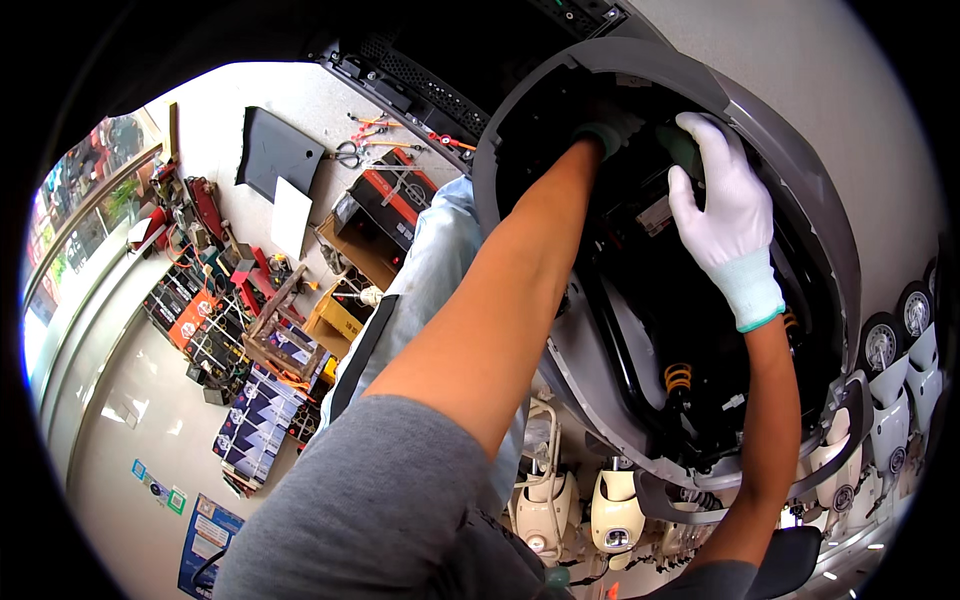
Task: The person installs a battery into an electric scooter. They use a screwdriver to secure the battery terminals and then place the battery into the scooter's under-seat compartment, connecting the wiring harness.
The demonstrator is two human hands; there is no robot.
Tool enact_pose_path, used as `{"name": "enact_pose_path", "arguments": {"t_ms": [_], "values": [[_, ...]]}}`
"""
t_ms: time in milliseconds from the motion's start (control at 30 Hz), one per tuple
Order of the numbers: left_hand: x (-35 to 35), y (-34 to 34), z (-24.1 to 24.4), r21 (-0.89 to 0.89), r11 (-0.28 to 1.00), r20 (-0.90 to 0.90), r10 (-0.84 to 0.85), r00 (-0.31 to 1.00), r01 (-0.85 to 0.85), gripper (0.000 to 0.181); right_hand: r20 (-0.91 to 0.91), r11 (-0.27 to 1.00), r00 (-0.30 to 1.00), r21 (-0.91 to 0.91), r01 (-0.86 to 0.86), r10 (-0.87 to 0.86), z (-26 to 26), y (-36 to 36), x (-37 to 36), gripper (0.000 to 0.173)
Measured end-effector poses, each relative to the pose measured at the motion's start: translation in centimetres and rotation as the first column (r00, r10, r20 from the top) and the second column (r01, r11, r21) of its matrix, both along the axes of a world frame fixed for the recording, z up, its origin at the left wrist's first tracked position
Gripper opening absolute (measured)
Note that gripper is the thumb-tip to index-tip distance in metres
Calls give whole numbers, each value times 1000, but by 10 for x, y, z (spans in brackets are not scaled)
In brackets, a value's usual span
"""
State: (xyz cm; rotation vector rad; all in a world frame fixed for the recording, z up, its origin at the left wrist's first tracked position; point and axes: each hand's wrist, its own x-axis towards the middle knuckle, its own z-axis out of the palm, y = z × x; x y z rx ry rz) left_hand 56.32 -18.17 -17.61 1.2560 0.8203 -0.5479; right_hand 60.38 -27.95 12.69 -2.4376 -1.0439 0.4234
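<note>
A grey plastic scooter body shell (814, 187) surrounds a dark cavity before me. My left hand (616, 129), in a glove with a teal cuff, reaches deep inside; shadow hides its fingers and whatever they touch. Above the cavity's right half is my right hand (724, 195), white-gloved, its thumb and forefinger apart. A dim greenish shape (679, 150) lies beside those fingers, too dark to identify. Between my hands sits a dark part with a pale label (654, 215). Lower down I see a yellow coil spring (678, 376), a black frame tube (611, 337) and a white connector (733, 403).
A black perforated panel (424, 82) adjoins the shell. Scissors (347, 154), cables with red ends (386, 142), a black plastic panel (279, 152) and battery boxes (259, 420) lie leftward on the floor. Cream scooters (617, 510) stand behind; wheels (881, 343) are at right.
</note>
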Motion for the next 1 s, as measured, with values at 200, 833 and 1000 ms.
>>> {"name": "enact_pose_path", "arguments": {"t_ms": [200, 833, 1000], "values": [[-13, 3, 22, 146, 988, 99, -64, 993, 49, 46, 18, 940, 1000, -342, -18, 25, 0, 4, 1, 41], [-9, 2, 51, 285, 958, 191, -44, 981, -13, 59, 36, 849, 963, -482, -217, 267, 14, 32, 10, 49], [-19, 0, 25, 194, 969, 272, 98, 957, -154, 56, 0, 743, 971, -644, -183, 239, 24, 44, 8, 45]]}}
